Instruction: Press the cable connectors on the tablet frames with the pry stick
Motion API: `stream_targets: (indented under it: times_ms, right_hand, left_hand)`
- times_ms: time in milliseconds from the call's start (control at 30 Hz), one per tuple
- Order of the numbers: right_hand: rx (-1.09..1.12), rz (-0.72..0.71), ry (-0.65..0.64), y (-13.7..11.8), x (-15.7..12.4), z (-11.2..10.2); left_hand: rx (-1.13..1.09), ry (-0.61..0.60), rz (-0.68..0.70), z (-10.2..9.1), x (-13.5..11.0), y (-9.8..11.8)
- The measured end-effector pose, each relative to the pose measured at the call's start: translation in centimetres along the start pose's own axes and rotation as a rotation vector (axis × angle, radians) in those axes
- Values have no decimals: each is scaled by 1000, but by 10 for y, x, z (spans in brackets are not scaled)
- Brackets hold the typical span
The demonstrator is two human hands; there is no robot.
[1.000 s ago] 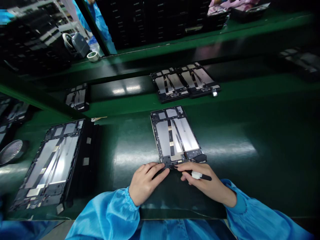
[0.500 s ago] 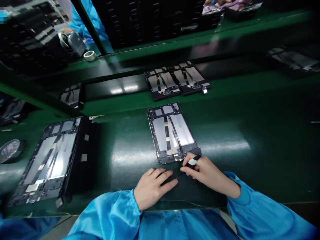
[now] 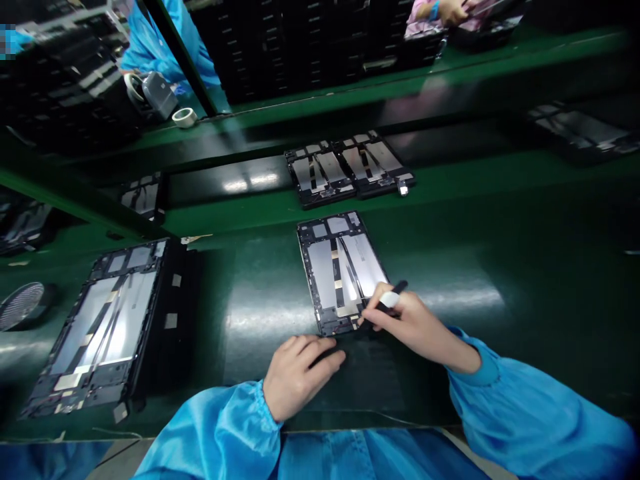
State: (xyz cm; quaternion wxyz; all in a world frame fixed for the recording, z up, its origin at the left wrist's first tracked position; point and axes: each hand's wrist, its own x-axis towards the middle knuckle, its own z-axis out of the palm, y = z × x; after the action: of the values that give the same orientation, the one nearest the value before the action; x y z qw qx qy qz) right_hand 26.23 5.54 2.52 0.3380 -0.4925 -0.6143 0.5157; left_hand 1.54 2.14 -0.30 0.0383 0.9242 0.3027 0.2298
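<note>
An opened tablet [image 3: 325,273] lies on the green bench in front of me, its silver inner plate and dark flex cables showing. My right hand [image 3: 400,317] pinches a slim black tool with a white band [image 3: 390,299], which looks like tweezers. Its working end is hidden by the fingers, over the tablet's near right corner. Beside the tablet's near edge, my left hand [image 3: 303,373] rests on the dark mat with fingers stretched out and nothing in them.
To the left stands a stack of tablets [image 3: 107,313], an opened one on top, beside a round metal dish [image 3: 23,307]. Two more opened tablets [image 3: 320,175] lie behind the work. A tape roll [image 3: 185,118] sits on the shelf. Co-workers' sleeves and hands [image 3: 447,12] show beyond.
My right hand has brought the black tool up from the mat to the tablet's near right corner. My left hand has shifted slightly left. A co-worker's hand has come clearly into view.
</note>
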Motion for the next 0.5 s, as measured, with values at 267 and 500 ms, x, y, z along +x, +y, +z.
stream_targets:
  times_ms: [267, 500]
  right_hand:
    - [89, 238, -212, -7, 44, 11]
    - [75, 232, -228, -3, 43, 12]
  left_hand:
    - [68, 66, -52, 2, -2, -14]
    - [41, 71, -56, 2, -2, -14]
